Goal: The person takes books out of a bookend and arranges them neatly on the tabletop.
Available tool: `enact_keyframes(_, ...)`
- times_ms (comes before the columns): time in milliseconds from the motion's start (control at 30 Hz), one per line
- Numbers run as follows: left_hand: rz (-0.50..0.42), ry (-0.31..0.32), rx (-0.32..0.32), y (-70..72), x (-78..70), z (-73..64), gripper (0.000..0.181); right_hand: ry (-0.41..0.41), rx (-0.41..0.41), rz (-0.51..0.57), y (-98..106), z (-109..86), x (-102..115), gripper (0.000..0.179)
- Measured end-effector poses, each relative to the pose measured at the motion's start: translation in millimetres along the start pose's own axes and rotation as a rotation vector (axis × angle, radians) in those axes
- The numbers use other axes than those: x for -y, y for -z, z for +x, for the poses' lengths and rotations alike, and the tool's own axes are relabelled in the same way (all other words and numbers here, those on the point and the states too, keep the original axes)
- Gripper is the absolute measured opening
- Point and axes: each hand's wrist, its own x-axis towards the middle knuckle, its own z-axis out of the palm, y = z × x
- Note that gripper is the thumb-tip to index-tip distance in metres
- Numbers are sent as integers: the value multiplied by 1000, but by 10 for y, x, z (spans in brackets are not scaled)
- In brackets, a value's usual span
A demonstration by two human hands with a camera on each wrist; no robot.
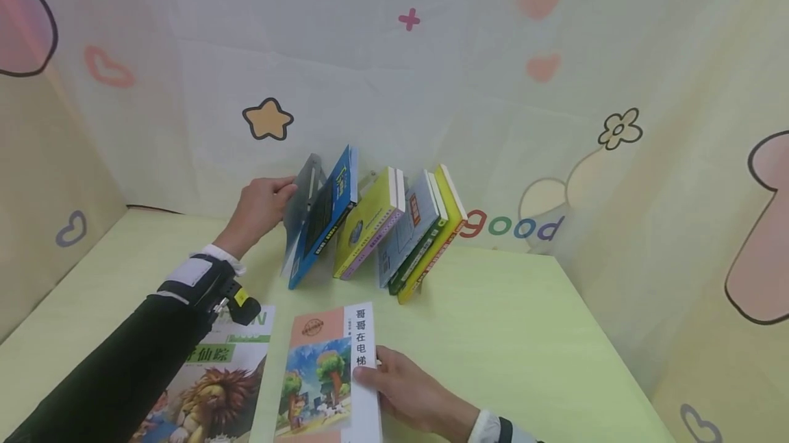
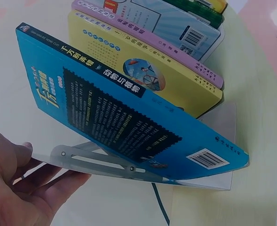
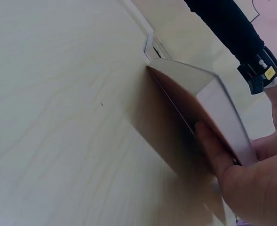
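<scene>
I see leaning book row (image 1: 368, 227), 12 o'clock from the person; at row's 7, pink-and-white book (image 1: 323, 374), right hand (image 1: 419, 391) gripping spine side; at row's 9, grey bookend (image 1: 299, 207), left hand (image 1: 261, 205) pinching edge. Risk: bookend shove could topple row toward 3.

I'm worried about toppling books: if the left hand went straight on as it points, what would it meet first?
Beyond the grey bookend panel it grips, the left hand would probably meet the leaning blue book; depth is unclear.
</scene>
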Motion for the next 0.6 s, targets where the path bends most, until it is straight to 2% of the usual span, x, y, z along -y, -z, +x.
enact_keyframes(100,-11,0,-3,6,-3,1,44,-45,-90,-108,-33,30,9,52)
enact_keyframes(300,-33,12,4,3,-13,-5,44,-116,-247,-454,-84,71,-14,46)
enact_keyframes(467,-47,27,10,-4,-18,-16,44,-137,-304,-655,-94,81,-46,52)
enact_keyframes(600,-50,35,10,-4,-30,-23,44,-145,-322,-758,-116,76,-37,54)
